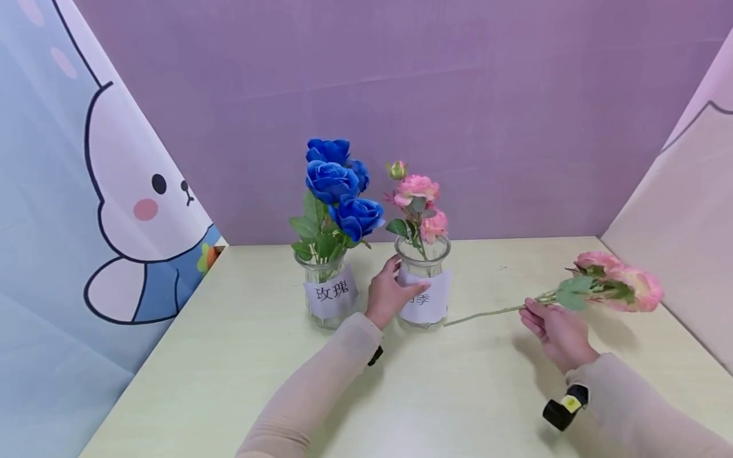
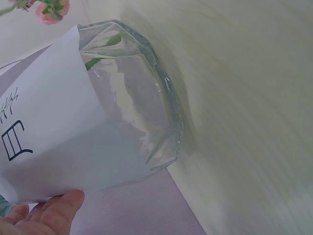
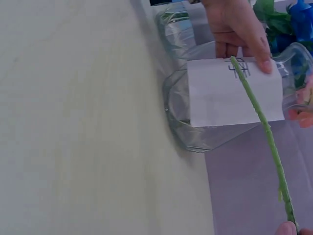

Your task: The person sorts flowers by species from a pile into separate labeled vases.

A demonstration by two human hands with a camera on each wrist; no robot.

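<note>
My left hand (image 1: 392,294) grips a clear glass vase (image 1: 405,262), thumb across its white paper label (image 1: 438,300) and fingers at its far left side. Pink flowers (image 1: 417,189) with a green bud stand in this vase. In the left wrist view, my fingertips (image 2: 63,208) rest against the labelled side of the jar-shaped glass. Over to the right, my right hand (image 1: 558,331) pinches the green stem of a pink artificial flower (image 1: 630,280). Its blooms point right, and the bare stem end (image 3: 259,110) points left toward the vase, overlapping the label in the right wrist view.
Left of the held vase stands a second glass vase (image 1: 316,275), also labelled, with several blue roses (image 1: 332,181). Both are on a pale wooden table (image 1: 240,381). A purple backdrop (image 1: 515,114) rises behind, and a cartoon-printed cloth (image 1: 51,210) hangs at the left.
</note>
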